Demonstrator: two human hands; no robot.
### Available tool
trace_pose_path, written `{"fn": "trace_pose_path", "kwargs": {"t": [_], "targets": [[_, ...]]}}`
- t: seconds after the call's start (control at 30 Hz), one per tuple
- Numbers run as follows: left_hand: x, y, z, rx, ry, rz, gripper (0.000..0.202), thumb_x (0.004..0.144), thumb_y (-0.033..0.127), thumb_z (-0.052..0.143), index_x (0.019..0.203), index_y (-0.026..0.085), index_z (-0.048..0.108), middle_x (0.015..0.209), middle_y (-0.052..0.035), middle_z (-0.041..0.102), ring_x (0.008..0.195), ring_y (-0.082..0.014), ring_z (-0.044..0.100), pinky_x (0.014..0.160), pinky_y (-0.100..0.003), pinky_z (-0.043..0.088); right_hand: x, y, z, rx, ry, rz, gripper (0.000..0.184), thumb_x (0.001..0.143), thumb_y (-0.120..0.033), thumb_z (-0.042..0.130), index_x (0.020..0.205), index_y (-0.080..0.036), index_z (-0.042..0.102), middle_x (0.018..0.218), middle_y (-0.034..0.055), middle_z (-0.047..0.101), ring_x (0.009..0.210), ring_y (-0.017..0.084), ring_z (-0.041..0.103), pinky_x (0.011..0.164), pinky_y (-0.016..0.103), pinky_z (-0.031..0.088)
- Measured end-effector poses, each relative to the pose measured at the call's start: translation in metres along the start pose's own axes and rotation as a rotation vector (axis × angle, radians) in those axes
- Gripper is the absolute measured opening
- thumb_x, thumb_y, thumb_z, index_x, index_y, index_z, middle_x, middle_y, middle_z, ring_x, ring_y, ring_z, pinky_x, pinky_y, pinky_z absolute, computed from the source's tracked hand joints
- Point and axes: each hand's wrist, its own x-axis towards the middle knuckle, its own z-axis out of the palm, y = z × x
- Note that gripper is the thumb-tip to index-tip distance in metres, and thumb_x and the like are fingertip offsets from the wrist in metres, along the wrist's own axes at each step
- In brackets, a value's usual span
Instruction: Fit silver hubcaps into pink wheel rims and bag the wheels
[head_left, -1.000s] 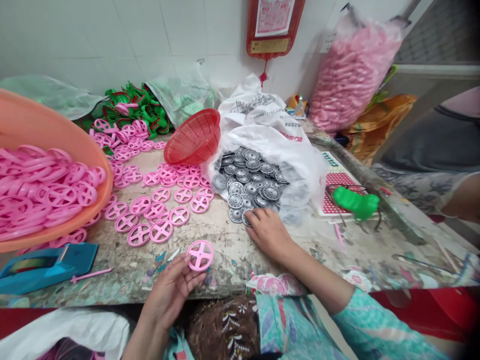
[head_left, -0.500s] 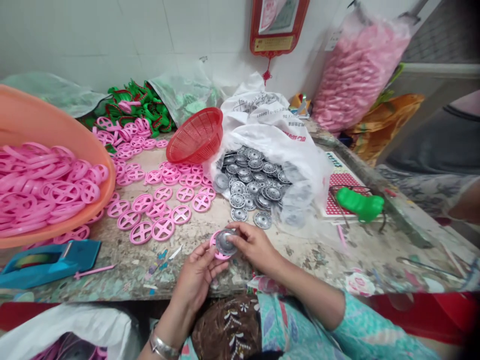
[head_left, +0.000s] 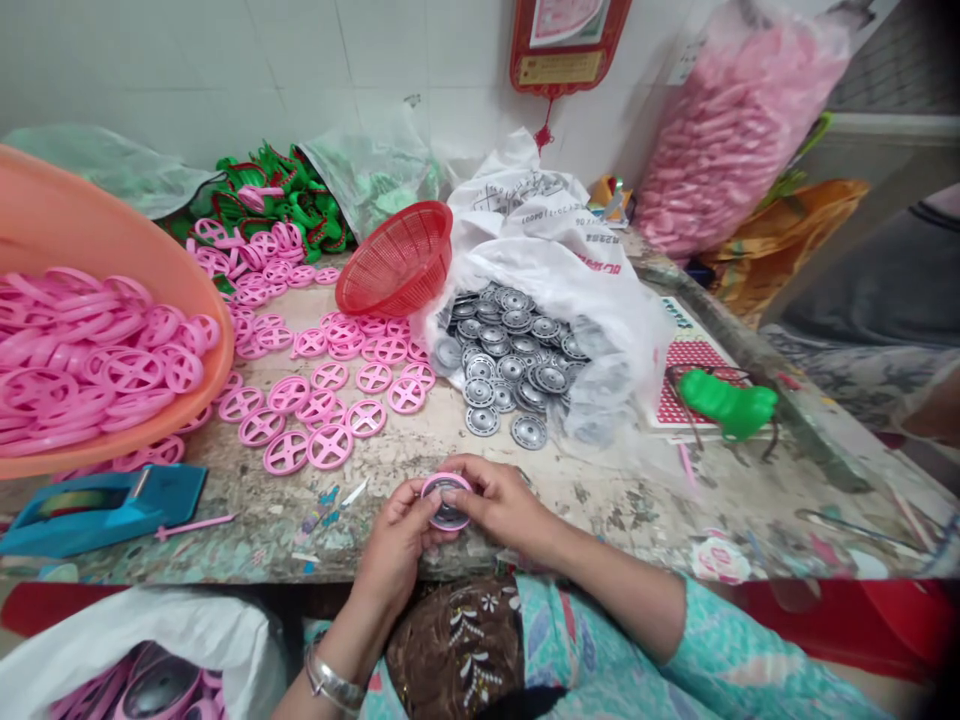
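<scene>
Near the table's front edge, a pink ring wheel has a grey disc seated inside it. My left hand grips its left side, thumb on the disc. From the right, my right hand closes on the same wheel, its thumb pressing on the disc and fingers behind the rim. Ahead to the left lie several loose pink spoked wheels. A heap of grey discs spills from a white plastic bag straight ahead.
An orange basin of pink wheels stands at left, behind a blue tape dispenser. A red basket leans near the bag. At right lies a green plastic piece. Below left is a white sack with assembled wheels. Another person sits at far right.
The grey disc, earlier tilted over the pink wheel in my right fingers, now sits within the ring. Both thumbs have come together on it. The view has shifted slightly.
</scene>
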Motion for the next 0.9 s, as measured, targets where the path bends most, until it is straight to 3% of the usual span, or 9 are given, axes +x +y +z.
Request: {"fn": "trace_pose_path", "kwargs": {"t": [0.13,0.3,0.47,0.57,0.6,0.67,0.73,0.83,0.9], "targets": [[0.002,-0.001,-0.001,0.03,0.053,0.035,0.023,0.066,0.031,0.073,0.079,0.015,0.064,0.064,0.0005,0.064,0.048,-0.0119,0.058,0.039,-0.02,0.044,-0.004,0.009,0.014,-0.02,0.088,0.002,0.026,0.082,-0.033,0.059,0.104,-0.019,0.059,0.086,0.0017,0.066,0.077,0.016,0.06,0.07,0.027,0.046],[-0.003,0.002,-0.001,0.085,0.071,0.059,0.02,0.066,0.029,0.073,0.075,0.013,0.065,0.06,0.0012,0.062,0.046,-0.0106,0.054,0.038,-0.019,0.042,-0.003,0.006,0.01,-0.102,-0.01,-0.009,0.027,0.082,-0.035,0.059,0.103,-0.018,0.059,0.09,0.0025,0.067,0.082,0.017,0.061,0.073,0.028,0.047],[-0.002,0.003,-0.001,0.083,0.043,0.006,0.026,0.068,0.034,0.072,0.082,0.014,0.065,0.066,-0.001,0.065,0.05,-0.0105,0.056,0.044,-0.02,0.045,-0.009,-0.029,-0.027,-0.624,-0.261,-0.044,0.037,0.087,-0.037,0.054,0.12,-0.023,0.055,0.109,0.006,0.065,0.093,0.02,0.06,0.08,0.03,0.044],[-0.001,0.004,-0.003,0.064,0.065,-0.012,0.03,0.067,0.037,0.072,0.086,0.015,0.065,0.066,0.0002,0.065,0.047,-0.01,0.054,0.042,-0.021,0.045,-0.014,-0.051,-0.045,-0.974,-0.099,0.008,0.034,0.091,-0.036,0.045,0.115,-0.018,0.06,0.104,0.0116,0.067,0.091,0.023,0.061,0.078,0.032,0.042],[-0.001,0.005,-0.004,0.064,0.068,-0.01,0.029,0.068,0.037,0.072,0.085,0.015,0.065,0.065,0.0007,0.065,0.046,-0.0096,0.053,0.041,-0.02,0.044,-0.016,-0.058,-0.046,-1.007,-0.103,0.024,0.032,0.093,-0.035,0.043,0.111,-0.018,0.063,0.098,0.0106,0.068,0.087,0.021,0.061,0.075,0.03,0.041],[-0.002,0.005,-0.005,0.077,0.057,0.0,0.026,0.068,0.035,0.071,0.083,0.014,0.066,0.061,0.0012,0.063,0.043,-0.0088,0.05,0.039,-0.019,0.041,-0.02,-0.067,-0.041,-0.958,-0.248,0.015,0.03,0.094,-0.032,0.041,0.11,-0.023,0.064,0.089,0.0056,0.07,0.079,0.017,0.062,0.069,0.025,0.04],[-0.002,0.004,-0.006,0.105,0.064,0.021,0.023,0.068,0.033,0.07,0.081,0.013,0.067,0.057,0.0016,0.062,0.04,-0.0076,0.047,0.035,-0.018,0.035,-0.023,-0.073,-0.029,-0.932,-0.375,-0.017,0.033,0.093,-0.03,0.041,0.121,-0.028,0.058,0.088,0.003,0.071,0.076,0.016,0.063,0.067,0.024,0.039],[-0.003,0.004,-0.008,0.123,0.12,0.052,0.018,0.067,0.03,0.07,0.076,0.014,0.067,0.053,0.003,0.06,0.038,-0.0062,0.044,0.035,-0.016,0.031,-0.026,-0.076,-0.01,-1.026,-0.385,-0.022,0.038,0.091,-0.024,0.042,0.127,-0.028,0.053,0.088,0.0048,0.071,0.077,0.018,0.064,0.066,0.025,0.039],[-0.004,0.009,-0.014,0.11,0.142,0.059,0.018,0.065,0.029,0.071,0.075,0.015,0.067,0.056,0.0031,0.062,0.043,-0.0069,0.048,0.04,-0.016,0.037,-0.025,-0.075,-0.003,-0.954,-0.384,-0.062,0.036,0.092,-0.026,0.04,0.125,-0.03,0.055,0.093,0.0034,0.072,0.08,0.017,0.065,0.067,0.025,0.039]]}}
